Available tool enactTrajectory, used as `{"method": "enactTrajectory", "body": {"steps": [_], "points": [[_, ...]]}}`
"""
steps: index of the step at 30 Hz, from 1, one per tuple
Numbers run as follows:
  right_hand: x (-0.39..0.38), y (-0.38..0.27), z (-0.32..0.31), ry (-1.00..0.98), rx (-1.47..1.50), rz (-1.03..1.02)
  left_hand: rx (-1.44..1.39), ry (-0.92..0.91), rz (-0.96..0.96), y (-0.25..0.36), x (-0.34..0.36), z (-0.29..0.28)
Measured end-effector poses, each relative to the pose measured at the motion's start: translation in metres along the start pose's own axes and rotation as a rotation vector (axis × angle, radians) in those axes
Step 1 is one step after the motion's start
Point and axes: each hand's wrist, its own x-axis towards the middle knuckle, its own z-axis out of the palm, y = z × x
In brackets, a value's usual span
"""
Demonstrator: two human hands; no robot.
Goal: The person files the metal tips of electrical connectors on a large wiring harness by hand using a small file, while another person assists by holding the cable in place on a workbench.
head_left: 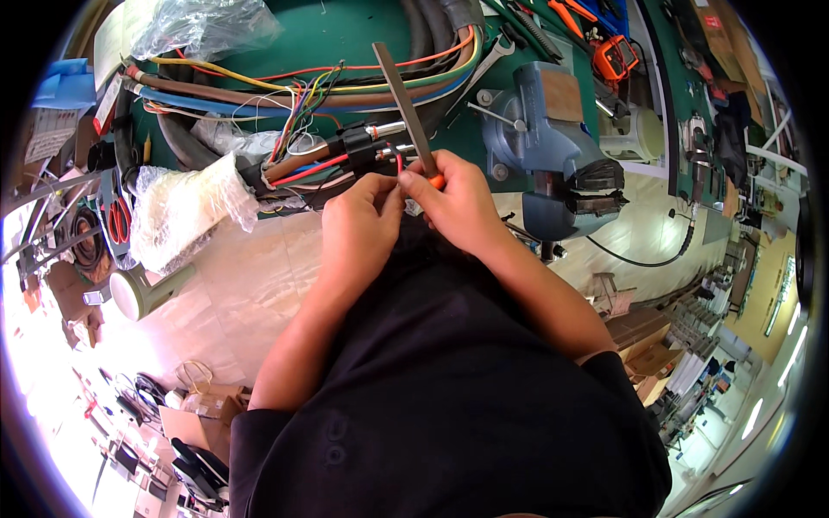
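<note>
My left hand (367, 216) and my right hand (453, 203) meet at the front edge of the green workbench, thumbs close together. In my right hand is a flat metal file (402, 102) with an orange handle, its blade pointing up and away to the left. The left fingers are pinched at the end of a short red wire (400, 161); the exact grip is partly hidden. Just beyond them lies a black connector block (356, 142) with bright metal pins, joined to a thick bundle of coloured cables (302, 99).
A blue-grey bench vise (548, 129) stands right of my hands, a wrench (488, 65) behind it. Bubble wrap (186, 207) hangs over the bench edge at left. Clear plastic (203, 26) lies at the back. An orange meter (615, 57) sits far right; red-handled scissors (118, 220) hang left.
</note>
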Motion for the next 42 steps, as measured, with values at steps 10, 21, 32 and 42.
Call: {"method": "enactTrajectory", "body": {"steps": [10, 21, 32, 42], "points": [[0.013, -0.006, 0.013, -0.043, 0.293, 0.156, -0.619, -0.271, -0.299, -0.013, 0.004, -0.010], [0.006, -0.017, 0.003, -0.046, 0.077, 0.122, -0.819, -0.350, -0.334, -0.017, 0.005, -0.007], [-0.055, -0.015, -0.055, 0.040, -0.126, 0.067, -0.985, -0.371, -0.394, -0.008, 0.002, 0.010], [0.017, -0.049, -0.007, 0.021, -0.475, -0.510, -0.867, -0.145, -0.234, -0.006, -0.010, 0.026]]}}
